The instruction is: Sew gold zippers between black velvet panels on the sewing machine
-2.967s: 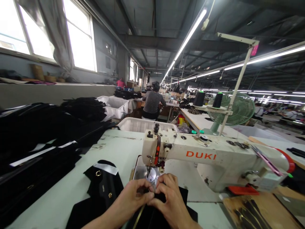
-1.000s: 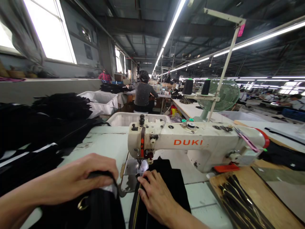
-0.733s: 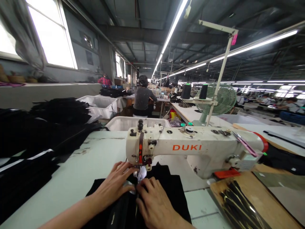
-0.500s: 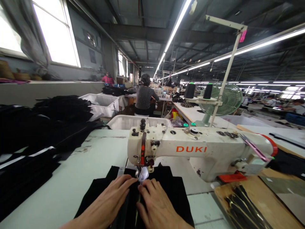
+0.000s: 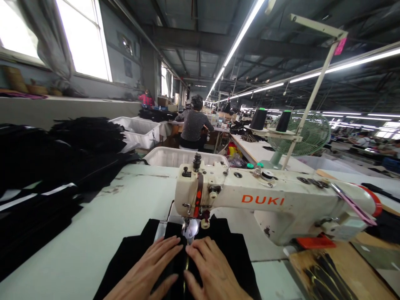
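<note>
Black fabric [image 5: 239, 250] lies flat on the pale table, its far edge under the needle area of a white sewing machine [image 5: 228, 200] marked DUKI. My left hand [image 5: 150, 268] rests on the left part of the cloth, fingers stretched toward the needle and thumb apart. On the other side, my right hand [image 5: 215, 266] presses the cloth with slightly bent fingers, its thumb apart too. Between the hands runs a thin gold-coloured line, like a zipper [image 5: 186, 263], toward the presser foot [image 5: 186, 227]. A small lamp lights the spot just ahead of my fingertips.
Stacks of black cloth [image 5: 34, 166] fill the left side. At lower right, a wooden board [image 5: 300, 266] carries black strips with gold lines. Pink-handled scissors or tweezers [image 5: 353, 204] lie on the machine. Behind are white bins [image 5: 184, 156], thread cones [image 5: 258, 118], a fan and a seated co-worker [image 5: 194, 125].
The camera view has turned slightly left, so the scene sits farther right. My left hand has drawn back a little from the needle, and its thumb now shows, spread apart.
</note>
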Available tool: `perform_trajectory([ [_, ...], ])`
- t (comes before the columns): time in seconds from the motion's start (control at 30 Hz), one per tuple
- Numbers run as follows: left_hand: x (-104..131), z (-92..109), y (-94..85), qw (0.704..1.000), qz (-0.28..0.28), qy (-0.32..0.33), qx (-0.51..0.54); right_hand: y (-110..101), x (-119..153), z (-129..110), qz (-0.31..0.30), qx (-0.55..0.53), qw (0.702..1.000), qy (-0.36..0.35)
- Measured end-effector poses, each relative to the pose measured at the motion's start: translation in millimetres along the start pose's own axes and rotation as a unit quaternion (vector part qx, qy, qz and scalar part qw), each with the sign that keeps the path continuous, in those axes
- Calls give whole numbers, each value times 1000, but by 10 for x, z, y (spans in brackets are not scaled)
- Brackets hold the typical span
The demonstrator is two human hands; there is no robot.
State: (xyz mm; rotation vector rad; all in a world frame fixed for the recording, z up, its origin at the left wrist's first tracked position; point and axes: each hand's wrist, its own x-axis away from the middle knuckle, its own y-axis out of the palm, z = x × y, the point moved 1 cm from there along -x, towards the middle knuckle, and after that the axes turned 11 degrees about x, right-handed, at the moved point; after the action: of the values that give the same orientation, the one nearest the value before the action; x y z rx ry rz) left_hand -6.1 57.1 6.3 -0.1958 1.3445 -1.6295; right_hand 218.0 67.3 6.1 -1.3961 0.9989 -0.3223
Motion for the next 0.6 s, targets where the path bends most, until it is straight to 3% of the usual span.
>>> perform_trajectory([
  [0.3,-107,42,77,999,11,30,-10,-50,-32,59,-31,-27,999,-8],
  [0.5,-113,68,78,998,-14,30,-59,-108,-19,78,-26,-21,999,13],
  [0.6,-100,71,56,997,-24,29,-61,-138,-41,61,-39,1,999,-29],
])
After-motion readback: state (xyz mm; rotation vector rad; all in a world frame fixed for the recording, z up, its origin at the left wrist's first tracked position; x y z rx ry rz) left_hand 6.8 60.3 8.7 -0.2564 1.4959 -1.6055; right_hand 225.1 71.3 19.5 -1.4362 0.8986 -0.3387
